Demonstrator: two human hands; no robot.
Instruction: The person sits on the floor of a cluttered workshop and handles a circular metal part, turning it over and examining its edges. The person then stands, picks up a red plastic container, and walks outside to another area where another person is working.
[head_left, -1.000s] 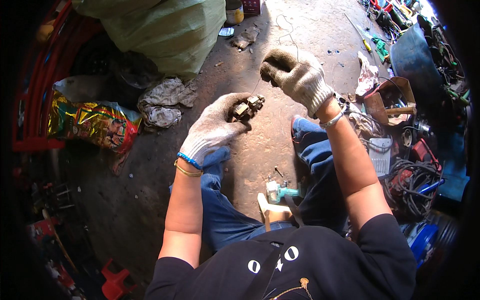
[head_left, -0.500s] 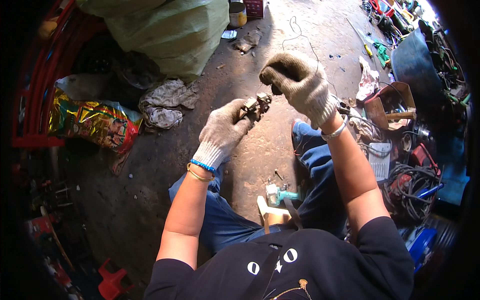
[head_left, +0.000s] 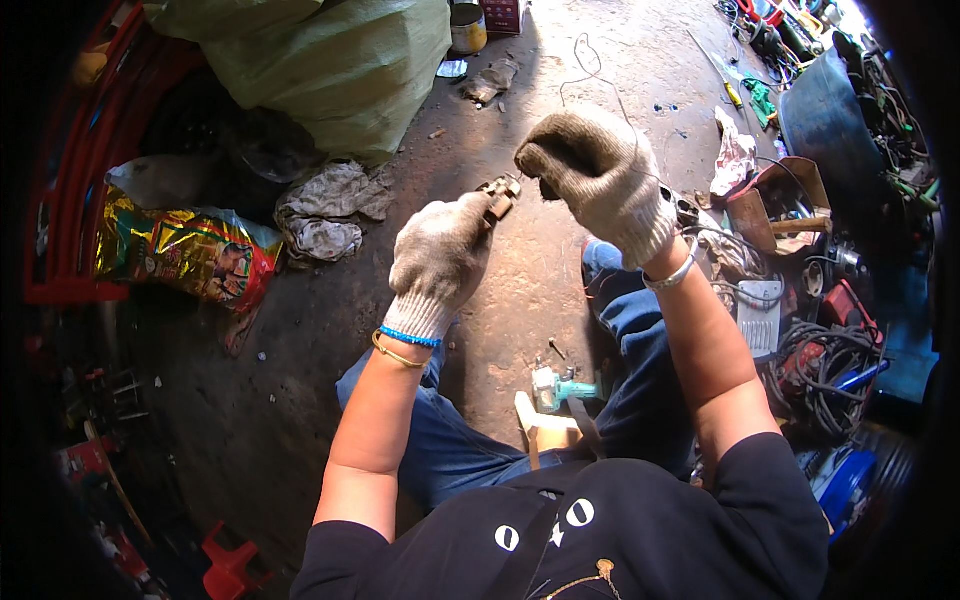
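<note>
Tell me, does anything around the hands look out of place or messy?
Yes. Crumpled rags lie loose on the stained floor, and tangled cables pile up at the right. The left hand grips a small metal part; the right hand is fisted beside it.

Left hand (head_left: 440,255) in a light grey knit work glove, raised in front of the chest, fingers curled closed, forearm bare, blue cuff band and thin gold bangle at the wrist. Right hand (head_left: 592,172) in a matching grey knit glove, just right of and slightly above the left, fisted, knuckles up, silver bracelet at the wrist. Both elbows bent, hands nearly touching.
</note>
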